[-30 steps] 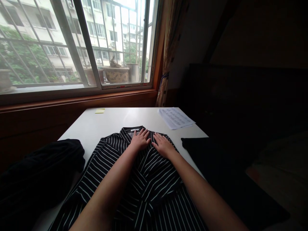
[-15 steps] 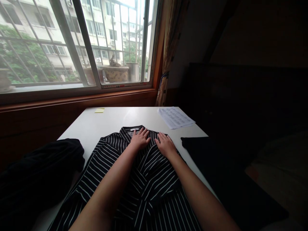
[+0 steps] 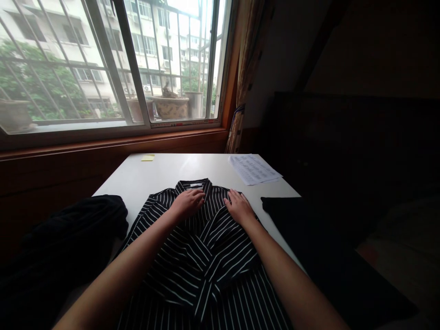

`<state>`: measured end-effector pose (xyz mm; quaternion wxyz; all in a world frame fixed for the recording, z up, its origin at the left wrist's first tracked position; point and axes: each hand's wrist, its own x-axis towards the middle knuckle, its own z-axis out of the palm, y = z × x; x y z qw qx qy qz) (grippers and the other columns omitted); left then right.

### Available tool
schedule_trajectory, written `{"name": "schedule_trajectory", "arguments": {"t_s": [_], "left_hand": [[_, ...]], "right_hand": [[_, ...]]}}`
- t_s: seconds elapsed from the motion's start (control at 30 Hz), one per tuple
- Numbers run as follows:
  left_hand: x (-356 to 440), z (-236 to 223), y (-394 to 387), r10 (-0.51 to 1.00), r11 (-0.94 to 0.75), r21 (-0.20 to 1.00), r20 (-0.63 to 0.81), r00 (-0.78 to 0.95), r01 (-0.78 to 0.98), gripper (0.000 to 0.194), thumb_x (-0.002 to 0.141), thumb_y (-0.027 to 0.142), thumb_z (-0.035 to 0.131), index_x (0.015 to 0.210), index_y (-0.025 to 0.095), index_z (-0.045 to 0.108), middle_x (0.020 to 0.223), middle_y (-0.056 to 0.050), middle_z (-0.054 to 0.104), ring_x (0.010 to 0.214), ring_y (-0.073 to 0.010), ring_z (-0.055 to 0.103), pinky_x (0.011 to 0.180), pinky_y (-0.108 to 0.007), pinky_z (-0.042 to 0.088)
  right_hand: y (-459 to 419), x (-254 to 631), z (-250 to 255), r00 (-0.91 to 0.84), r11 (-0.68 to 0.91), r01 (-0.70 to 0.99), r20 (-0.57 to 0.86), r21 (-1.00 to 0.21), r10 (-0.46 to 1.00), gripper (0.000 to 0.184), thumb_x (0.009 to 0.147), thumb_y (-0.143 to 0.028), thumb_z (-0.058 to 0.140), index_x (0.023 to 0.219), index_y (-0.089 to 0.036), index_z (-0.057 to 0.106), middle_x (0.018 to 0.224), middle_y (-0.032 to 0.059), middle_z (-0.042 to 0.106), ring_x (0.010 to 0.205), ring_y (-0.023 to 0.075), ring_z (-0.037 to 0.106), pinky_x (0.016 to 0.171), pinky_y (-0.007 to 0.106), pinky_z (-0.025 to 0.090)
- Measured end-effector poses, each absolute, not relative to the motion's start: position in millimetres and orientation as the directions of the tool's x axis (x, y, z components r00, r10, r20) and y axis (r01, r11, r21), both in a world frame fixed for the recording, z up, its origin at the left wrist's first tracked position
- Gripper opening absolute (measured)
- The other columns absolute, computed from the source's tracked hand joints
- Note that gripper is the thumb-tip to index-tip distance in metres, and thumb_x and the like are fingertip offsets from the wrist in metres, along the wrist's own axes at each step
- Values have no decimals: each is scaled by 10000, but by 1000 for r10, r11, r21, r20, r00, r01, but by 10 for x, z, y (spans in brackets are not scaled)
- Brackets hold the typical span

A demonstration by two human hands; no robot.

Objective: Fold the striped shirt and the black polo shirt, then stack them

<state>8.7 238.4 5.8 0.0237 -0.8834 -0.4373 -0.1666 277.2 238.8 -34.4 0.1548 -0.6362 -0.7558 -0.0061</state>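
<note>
A black shirt with white stripes [image 3: 206, 247] lies spread on the white table [image 3: 165, 169], its collar toward the window and its sleeves crossed over the front. My left hand [image 3: 188, 202] is over the shirt just below the collar, fingers out and slightly bent; whether it touches the cloth I cannot tell. On the shirt's right shoulder area rests my right hand [image 3: 238, 206], fingers stretched out and lying flat. Neither hand grips the cloth.
Dark bunched cloth [image 3: 79, 233] lies at the table's left edge. A dark folded cloth [image 3: 309, 238] lies over the right edge. Printed papers [image 3: 255, 169] and a yellow sticky note [image 3: 147, 157] are at the back, below a barred window [image 3: 165, 59].
My left hand has shifted left and slightly down, off the right part of the collar, with its fingers now more bent. My right hand stays on the shoulder. The view has shifted slightly.
</note>
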Motion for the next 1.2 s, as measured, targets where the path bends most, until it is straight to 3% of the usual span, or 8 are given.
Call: {"name": "schedule_trajectory", "arguments": {"t_s": [0.17, 0.33, 0.47, 0.7, 0.83, 1.2], "left_hand": [[-761, 8, 2331, 847, -468, 105, 336, 411, 878, 380, 957, 249, 428, 1274, 256, 637, 1338, -44, 630, 1218, -217, 593, 1070, -366, 474], [-1088, -155, 2336, 885, -383, 112, 329, 330, 917, 440, 941, 252, 427, 1349, 226, 590, 1445, -47, 557, 1368, -234, 475, 1160, -405, 389], [-1069, -195, 2341, 884, -394, 116, 319, 341, 912, 450, 947, 243, 418, 1368, 229, 575, 1480, -32, 526, 1389, -216, 451, 1184, -407, 358], [-1067, -180, 2335, 874, -421, 91, 308, 376, 903, 455, 957, 233, 413, 1385, 189, 559, 1501, -64, 500, 1415, -208, 415, 1206, -398, 310], [-1072, -180, 2342, 876, -431, 78, 274, 396, 899, 482, 956, 236, 410, 1422, 179, 517, 1552, -51, 433, 1461, -205, 337, 1224, -395, 258], [-1063, -242, 2418, 917, -386, 99, 144, 371, 917, 522, 1020, 379, 319, 1521, 245, 375, 1605, -12, 320, 1503, -223, 236, 1220, -459, 213]], "right_hand": [[2338, 2647, -173, -171, 246, 944, 311, -220, 935, 509, 1004, -381, 341, 1375, -114, 565, 1487, 134, 502, 1392, 283, 381, 1205, 432, 178], [2451, 2126, 89, -246, 359, 890, 366, -281, 897, 408, 1024, -336, 336, 1255, -200, 643, 1291, 106, 635, 1240, 259, 497, 1126, 374, 320], [2732, 1529, 166, -297, 415, 839, 344, -351, 891, 309, 1008, -347, 448, 1185, -219, 667, 1192, 71, 681, 1152, 212, 562, 1060, 313, 384], [3154, 840, 36, -264, 346, 794, 229, -500, 937, 409, 915, -415, 624, 1266, -205, 610, 1081, 71, 731, 1020, 210, 656, 893, 301, 481], [3264, 712, -6, -224, 288, 777, 181, -560, 958, 425, 897, -348, 635, 1305, -236, 585, 1082, 46, 741, 996, 198, 678, 860, 286, 496], [3280, 811, -66, -171, 266, 793, 218, -548, 961, 371, 914, -256, 611, 1284, -241, 603, 1117, 47, 731, 1038, 193, 658, 886, 285, 470]]}}
